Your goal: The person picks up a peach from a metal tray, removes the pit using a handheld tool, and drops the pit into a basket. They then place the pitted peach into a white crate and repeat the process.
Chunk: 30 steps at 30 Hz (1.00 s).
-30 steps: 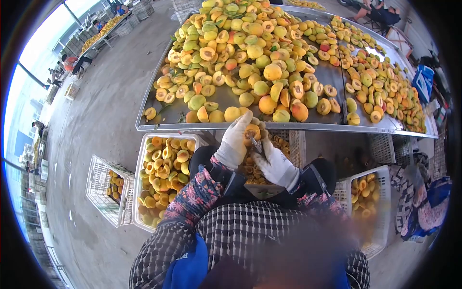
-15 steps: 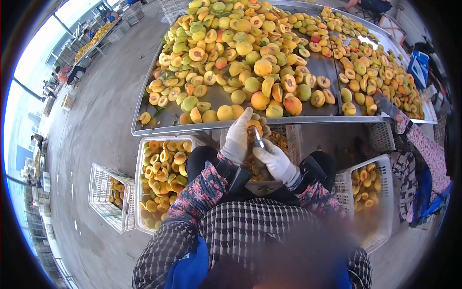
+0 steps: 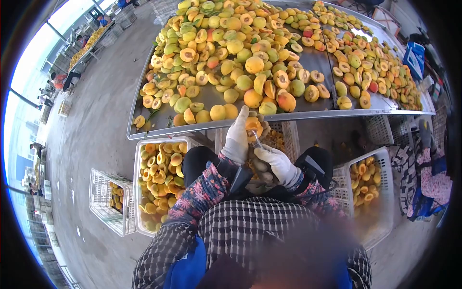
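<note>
My left hand (image 3: 237, 139), in a pale work glove, is closed around a yellow peach half (image 3: 253, 126) just in front of the table edge. The cut face of the half is turned up toward me. My right hand (image 3: 278, 164), also gloved, grips a small pitting tool (image 3: 257, 141) with a narrow metal shaft. Its tip meets the lower side of the peach half; the exact shape of the tip is hidden. Below both hands, between my knees, is a crate (image 3: 291, 137) with fruit pieces in it.
A metal table (image 3: 308, 115) carries a heap of whole and halved peaches (image 3: 226, 53). Left of my knees, a white crate (image 3: 138, 192) holds peach halves, beside another crate (image 3: 108, 202). A further crate (image 3: 387, 192) stands right, near a co-worker's patterned sleeve (image 3: 428, 178).
The view has shifted slightly. The peach half's cut face shows more, and my right hand sits slightly lower with the tool. The co-worker's gloved hand has drawn back from the table edge.
</note>
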### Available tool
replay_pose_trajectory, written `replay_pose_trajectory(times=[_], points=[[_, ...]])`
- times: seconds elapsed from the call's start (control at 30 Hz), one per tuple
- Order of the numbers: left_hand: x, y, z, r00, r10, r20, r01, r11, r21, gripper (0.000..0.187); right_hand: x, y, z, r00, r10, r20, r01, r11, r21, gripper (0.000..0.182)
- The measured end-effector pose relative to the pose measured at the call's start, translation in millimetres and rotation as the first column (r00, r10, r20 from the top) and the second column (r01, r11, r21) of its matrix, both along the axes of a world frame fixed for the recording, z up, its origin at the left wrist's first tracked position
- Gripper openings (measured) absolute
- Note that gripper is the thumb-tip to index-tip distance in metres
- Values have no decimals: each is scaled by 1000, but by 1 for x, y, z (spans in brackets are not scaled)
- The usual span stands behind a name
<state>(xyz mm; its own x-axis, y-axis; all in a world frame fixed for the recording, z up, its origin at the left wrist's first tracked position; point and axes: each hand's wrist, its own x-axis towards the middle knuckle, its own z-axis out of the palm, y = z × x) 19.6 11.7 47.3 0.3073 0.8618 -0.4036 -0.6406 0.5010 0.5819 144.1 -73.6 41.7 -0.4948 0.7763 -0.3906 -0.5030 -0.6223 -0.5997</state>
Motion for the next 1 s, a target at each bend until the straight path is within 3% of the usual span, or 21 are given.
replay_pose_trajectory(times=[0.1,0.13,0.2,0.23,0.3,0.33,0.4,0.43,0.47,0.5,0.53,0.57,0.6,0.67,0.77,0.8,0.87,0.97,1.0], points=[[-3,10,-10,985,-9,175,16,999,-42,33,10,-8,1,998,-53,18,53,998,-20,14],[-5,12,-9,990,-4,141,9,999,-37,32,15,-10,-1,989,-89,116,84,995,45,22],[-10,11,-8,998,8,67,-6,999,-37,31,24,-6,-25,865,-227,448,39,919,392,24],[-12,10,-11,1000,-1,-24,3,997,75,30,28,-1,-38,590,-538,603,-179,640,747,28],[-22,12,-16,977,30,-211,36,954,298,28,38,-7,-29,283,-534,797,-398,690,604,29],[-34,11,-14,903,90,-419,103,903,416,27,38,-7,-16,120,-527,841,-492,704,511,30],[-70,4,-4,613,287,-736,295,781,550,25,40,-8,-17,69,-447,892,-456,781,427,28],[-91,-7,28,495,325,-806,342,780,524,23,42,-9,-15,81,-407,910,-466,792,395,28],[-119,-8,38,266,460,-847,428,731,532,23,44,-11,-11,87,-364,927,-474,804,360,29],[-148,-8,47,-71,535,-842,530,735,423,29,47,-15,-13,96,-387,917,-499,778,381,29],[-177,-5,40,-360,484,-798,482,828,285,35,49,-17,-15,103,-409,907,-519,755,400,30],[-207,1,26,-519,611,-598,529,779,337,37,49,-17,-17,102,-374,922,-531,763,368,31],[-219,7,31,-593,519,-616,447,848,284,41,46,-15,-18,114,-357,927,-533,765,360,32],[-239,32,22,-502,451,-738,359,885,297,43,41,-11,-21,128,-328,936,-533,773,344,32],[-239,81,-5,-279,328,-903,411,890,196,47,31,-5,-21,144,-343,928,-571,737,361,31],[-227,93,-3,-350,213,-912,446,894,38,54,26,-3,-17,154,-340,928,-576,732,364,31],[-228,118,-25,-187,110,-976,545,838,-9,59,22,-3,-11,165,-325,931,-573,737,359,30],[-222,135,-41,-423,168,-891,516,852,-84,64,22,-7,-12,170,-294,941,-578,743,337,31],[-222,135,-40,-383,159,-910,511,857,-65,64,21,-8,-14,161,-303,939,-579,741,339,32]])
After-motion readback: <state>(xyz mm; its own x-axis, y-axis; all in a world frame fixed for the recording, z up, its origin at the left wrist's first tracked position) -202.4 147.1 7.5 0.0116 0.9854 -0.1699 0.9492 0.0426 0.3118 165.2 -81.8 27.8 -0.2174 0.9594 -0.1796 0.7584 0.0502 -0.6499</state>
